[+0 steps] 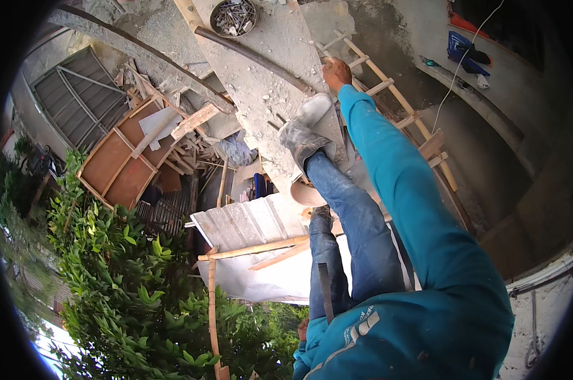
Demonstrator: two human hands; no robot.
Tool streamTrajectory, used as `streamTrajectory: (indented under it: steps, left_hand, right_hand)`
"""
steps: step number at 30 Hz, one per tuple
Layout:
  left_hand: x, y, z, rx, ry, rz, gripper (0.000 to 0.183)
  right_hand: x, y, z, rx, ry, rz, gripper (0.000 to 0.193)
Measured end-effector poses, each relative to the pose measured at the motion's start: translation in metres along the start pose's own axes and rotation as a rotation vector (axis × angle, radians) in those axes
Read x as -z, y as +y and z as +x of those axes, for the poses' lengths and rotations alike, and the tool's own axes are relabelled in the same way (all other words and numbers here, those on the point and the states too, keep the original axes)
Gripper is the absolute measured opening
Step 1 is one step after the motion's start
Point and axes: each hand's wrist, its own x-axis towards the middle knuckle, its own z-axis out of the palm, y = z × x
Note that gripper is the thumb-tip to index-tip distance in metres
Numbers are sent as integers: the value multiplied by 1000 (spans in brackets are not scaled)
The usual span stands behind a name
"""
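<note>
Tbh bamboo ladder (408, 121) looks light n stiff, prob best grabbed by the rails (403, 100); R hand (337, 73) looks curled round its far end, dusty slab (277, 69) just left, L hand (303, 329) mostly hidden, can't tell its grip

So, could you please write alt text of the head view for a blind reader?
A person in a teal top and dusty jeans has the right hand by a bamboo ladder, beside a littered slab bearing a dark bar and a bowl of metal pieces.
</note>
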Motion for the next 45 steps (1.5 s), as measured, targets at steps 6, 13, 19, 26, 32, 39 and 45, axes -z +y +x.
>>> streamTrajectory:
  steps: [6, 13, 19, 26, 32, 39, 45]
  left_hand:
    - [14, -35, -9, 141, 31, -25, 35]
    - [23, 36, -24, 371, 108, 98, 39]
    - [45, 75, -27, -84, -61, 460, 37]
    - [38, 151, -1, 193, 128, -238, 42]
    - [31, 227, 36, -183, 288, -264, 48]
    - [0, 444, 26, -569, 105, -399, 60]
    - [-37, 558, -19, -448, -475, -573, 89]
  right_hand:
    - [-77, 30, 72, 33, 17, -24, 38]
    - [-107, 40, 112, 37, 48, -15, 35]
    - [-87, 58, 115, 37, 48, -203, 28]
    - [-4, 78, 35, -31, 321, 218, 18]
    - [94, 21, -104, -139, 481, 407, 24]
    - [196, -72, -248, -118, 405, 575, 23]
    - [276, -128, -368, 11, 209, 707, 29]
